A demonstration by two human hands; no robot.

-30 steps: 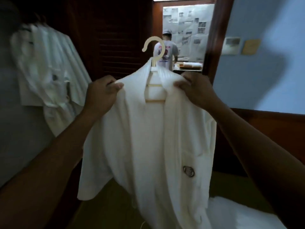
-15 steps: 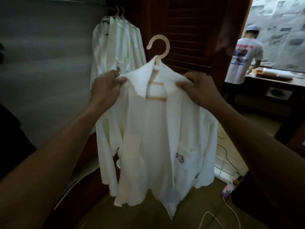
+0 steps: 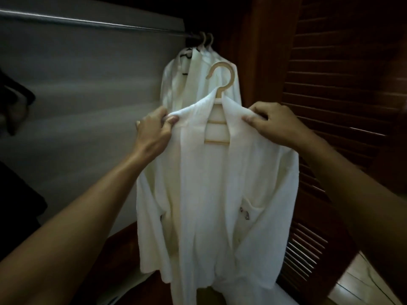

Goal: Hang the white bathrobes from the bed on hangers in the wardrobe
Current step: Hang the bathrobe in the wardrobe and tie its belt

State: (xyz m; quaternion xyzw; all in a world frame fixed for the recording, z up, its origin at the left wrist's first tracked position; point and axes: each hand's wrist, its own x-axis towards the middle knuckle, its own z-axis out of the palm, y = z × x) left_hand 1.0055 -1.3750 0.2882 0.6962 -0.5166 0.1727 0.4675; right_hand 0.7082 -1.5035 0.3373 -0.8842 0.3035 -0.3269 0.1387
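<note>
A white bathrobe (image 3: 209,194) hangs on a pale wooden hanger (image 3: 222,84) that I hold up in front of the open wardrobe. My left hand (image 3: 154,128) pinches the robe's left shoulder over the hanger. My right hand (image 3: 277,122) pinches the right shoulder the same way. The hanger's hook is free in the air, below the metal rail (image 3: 88,24). Behind it, several white bathrobes (image 3: 182,73) hang on the rail's right end.
A dark louvred wardrobe door (image 3: 341,106) stands open on the right. The wardrobe's grey back wall (image 3: 88,95) fills the left. Dark clothing (image 3: 13,106) hangs at the far left edge. A light floor strip (image 3: 363,282) shows at lower right.
My view has swung left from the room toward the wardrobe. The robe on its hanger has come closer to the rail and the hanging robes. Both hands keep their grip.
</note>
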